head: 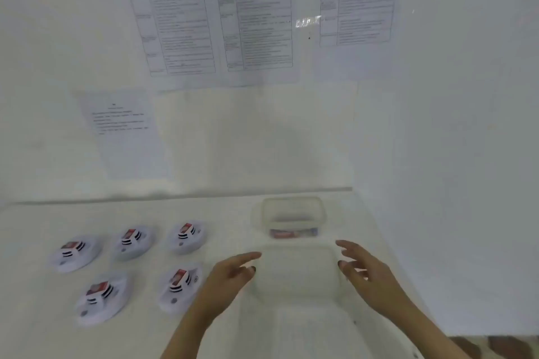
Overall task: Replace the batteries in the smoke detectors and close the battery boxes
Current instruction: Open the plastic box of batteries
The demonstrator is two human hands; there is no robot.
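Observation:
Several white round smoke detectors lie on the white table at the left, each with a red and white battery standing in its open box; one detector [180,285] is closest to my left hand. A clear plastic container [293,214] at the back right holds batteries [291,232]. In front of it lies a clear flat lid or tray [297,271]. My left hand [233,274] hovers at its left edge, fingers apart, holding nothing. My right hand [364,268] hovers at its right edge, also with spread fingers and empty.
A white wall behind the table carries several printed sheets [178,29]. A white side wall [466,154] closes the table on the right. The table's back edge [175,198] meets the wall.

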